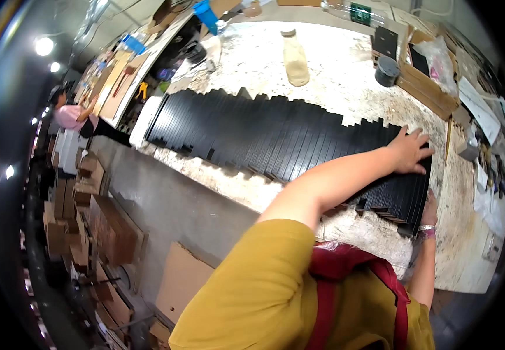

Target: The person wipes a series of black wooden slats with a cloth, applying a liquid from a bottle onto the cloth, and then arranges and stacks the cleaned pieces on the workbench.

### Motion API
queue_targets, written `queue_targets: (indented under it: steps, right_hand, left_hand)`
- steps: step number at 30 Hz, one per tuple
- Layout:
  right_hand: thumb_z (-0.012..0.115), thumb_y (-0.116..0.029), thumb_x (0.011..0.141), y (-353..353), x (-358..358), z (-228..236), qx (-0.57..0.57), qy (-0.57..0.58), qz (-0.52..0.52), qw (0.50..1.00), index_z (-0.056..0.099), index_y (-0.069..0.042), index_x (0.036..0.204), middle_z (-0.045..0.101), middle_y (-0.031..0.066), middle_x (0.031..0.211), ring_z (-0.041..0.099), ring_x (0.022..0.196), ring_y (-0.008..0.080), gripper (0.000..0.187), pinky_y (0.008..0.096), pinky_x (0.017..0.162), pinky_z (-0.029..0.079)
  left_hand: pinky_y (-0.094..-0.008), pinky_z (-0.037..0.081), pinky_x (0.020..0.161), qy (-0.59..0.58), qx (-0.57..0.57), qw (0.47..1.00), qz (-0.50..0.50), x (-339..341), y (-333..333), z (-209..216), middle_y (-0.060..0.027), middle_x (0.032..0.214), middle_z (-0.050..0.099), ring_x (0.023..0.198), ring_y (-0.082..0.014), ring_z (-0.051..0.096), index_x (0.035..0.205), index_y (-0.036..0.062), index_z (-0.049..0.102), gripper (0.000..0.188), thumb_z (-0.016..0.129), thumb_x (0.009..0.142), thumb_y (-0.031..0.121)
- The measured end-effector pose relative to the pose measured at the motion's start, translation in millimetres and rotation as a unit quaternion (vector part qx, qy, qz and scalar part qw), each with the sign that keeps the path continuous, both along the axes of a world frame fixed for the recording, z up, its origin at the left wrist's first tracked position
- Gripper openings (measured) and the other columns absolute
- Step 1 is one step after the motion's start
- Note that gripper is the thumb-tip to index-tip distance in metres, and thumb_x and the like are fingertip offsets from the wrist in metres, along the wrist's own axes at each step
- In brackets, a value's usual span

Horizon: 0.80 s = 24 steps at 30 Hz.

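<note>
A long row of thin black strips (252,131), packed side by side with stepped, uneven ends, lies across a worn white worktable (346,52). My left hand (411,153) rests on the right end of the row, its fingers spread over the strips. My left forearm crosses above the near edge of the row. At the row's right end, low down, my right hand (430,211) touches the outermost strip from the side. Its fingers are mostly hidden, so their grip does not show. A white block (146,121) stands against the row's left end.
A bottle of pale yellow contents (295,58) lies beyond the strips. Toward the back right are a dark round container (387,71), a cardboard box (427,90) and a plastic bag (439,64). Cardboard boxes (109,227) stand on the floor at left. Another person (74,116) works at a far bench.
</note>
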State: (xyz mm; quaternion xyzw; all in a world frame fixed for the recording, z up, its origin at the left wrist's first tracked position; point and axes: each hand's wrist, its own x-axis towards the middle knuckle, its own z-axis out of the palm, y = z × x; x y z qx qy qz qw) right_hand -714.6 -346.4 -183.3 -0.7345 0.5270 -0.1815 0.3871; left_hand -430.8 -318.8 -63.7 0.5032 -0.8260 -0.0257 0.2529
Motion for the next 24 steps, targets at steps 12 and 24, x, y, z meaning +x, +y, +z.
queue_targets:
  steps: [12, 24]
  right_hand:
    - [0.034, -0.03, 0.103, -22, -8, -46, 0.236, -0.404, -0.019, 0.884, 0.04, -0.002, 0.14, 0.053, 0.0103, 0.132, 0.054, 0.116, 0.0223, 0.046, 0.0351, 0.1, 0.044]
    - [0.058, -0.02, 0.093, 33, -147, 20, -0.091, 0.103, -0.166, 0.976, 0.04, 0.001, 0.14, 0.051, 0.018, 0.136, 0.051, 0.121, 0.0276, 0.054, 0.0359, 0.105, 0.037]
  left_hand:
    - [-0.0645, 0.026, 0.106, -0.093, 0.115, 0.983, 0.109, 121, 273, 16, -0.0163, 0.153, 0.023, 0.139, -0.044, 0.023, 0.144, 0.02, 0.038, 0.085, 0.064, 0.075, 0.062]
    - [-0.057, 0.031, 0.106, -0.022, 0.013, 1.0, -0.009, 192, 289, 35, -0.018, 0.143, 0.039, 0.134, -0.0378, 0.034, 0.135, 0.0115, 0.047, 0.066, 0.061, 0.084, 0.051]
